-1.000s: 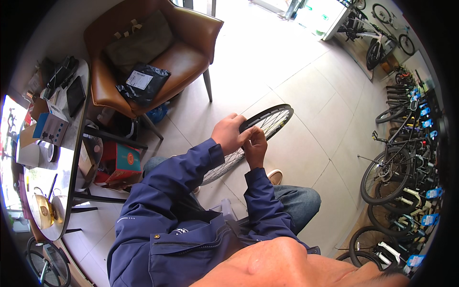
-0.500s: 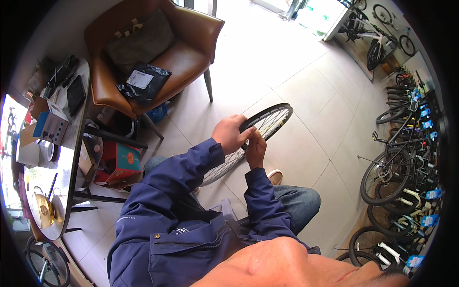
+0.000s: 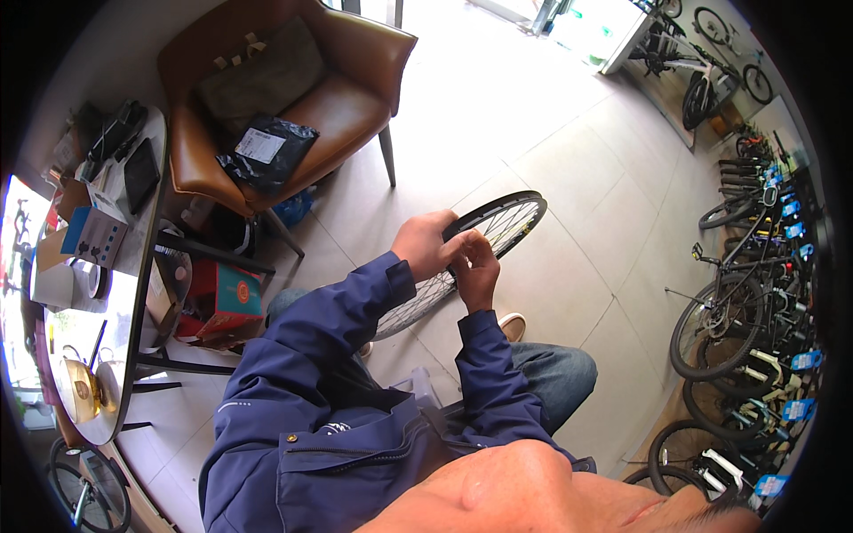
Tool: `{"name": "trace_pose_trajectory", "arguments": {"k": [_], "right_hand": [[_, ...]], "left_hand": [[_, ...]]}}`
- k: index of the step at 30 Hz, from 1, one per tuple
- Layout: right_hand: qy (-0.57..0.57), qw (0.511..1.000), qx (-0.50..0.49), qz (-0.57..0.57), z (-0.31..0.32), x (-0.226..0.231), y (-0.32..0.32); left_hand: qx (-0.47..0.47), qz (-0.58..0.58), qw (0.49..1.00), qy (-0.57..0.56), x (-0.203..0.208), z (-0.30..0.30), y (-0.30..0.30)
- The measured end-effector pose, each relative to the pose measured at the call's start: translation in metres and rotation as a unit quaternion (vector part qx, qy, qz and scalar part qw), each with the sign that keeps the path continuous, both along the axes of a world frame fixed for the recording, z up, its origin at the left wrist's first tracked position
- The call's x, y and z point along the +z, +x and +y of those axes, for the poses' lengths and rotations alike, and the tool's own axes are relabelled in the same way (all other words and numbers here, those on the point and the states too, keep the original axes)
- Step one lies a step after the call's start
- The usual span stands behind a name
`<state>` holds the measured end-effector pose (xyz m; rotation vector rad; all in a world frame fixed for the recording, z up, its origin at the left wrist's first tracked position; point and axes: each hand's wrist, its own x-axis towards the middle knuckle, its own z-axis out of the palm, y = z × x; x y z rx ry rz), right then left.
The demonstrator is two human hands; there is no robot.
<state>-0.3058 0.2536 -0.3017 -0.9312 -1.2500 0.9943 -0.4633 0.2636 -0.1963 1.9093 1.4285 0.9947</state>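
A bicycle wheel [image 3: 503, 210] with a black rim and thin spokes stands tilted in front of me, between my knees. No tyre can be made out on it. My left hand [image 3: 430, 245] wraps over the rim from the left side, its thumb reaching toward the other hand. Close against it, my right hand [image 3: 477, 270] has bent fingers pinched at the same stretch of rim. Whether anything small lies between those fingertips is hidden. The lower part of the wheel passes behind my hands and left sleeve.
A brown leather armchair [image 3: 360, 93] holding a black plastic parcel [image 3: 267, 153] stands at the far left. Left of me is a cluttered table [image 3: 133, 253], with a red and teal box [image 3: 233, 298] beneath. Bicycles [image 3: 724, 315] line the right side. Pale tiles [image 3: 577, 258] cover the floor.
My right hand has turned and its fingers have shifted slightly up against the left thumb. My left thumb now extends further over the rim. The wheel has hardly moved.
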Motion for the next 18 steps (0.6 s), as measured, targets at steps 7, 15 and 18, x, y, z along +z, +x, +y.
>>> {"name": "trace_pose_trajectory", "arguments": {"k": [7,15,18], "right_hand": [[-0.026,0.992,-0.008,-0.121,-0.005,0.030,0.005],[-0.029,0.993,-0.080,-0.083,-0.010,0.043,-0.011],[-0.019,0.996,-0.086,0.016,-0.008,0.043,-0.013]], "left_hand": [[-0.006,-0.018,1.000,0.021,0.000,0.002,-0.004],[-0.029,-0.065,0.997,-0.023,0.003,0.006,-0.010],[-0.032,-0.100,0.993,-0.047,-0.003,0.009,-0.012]]}}
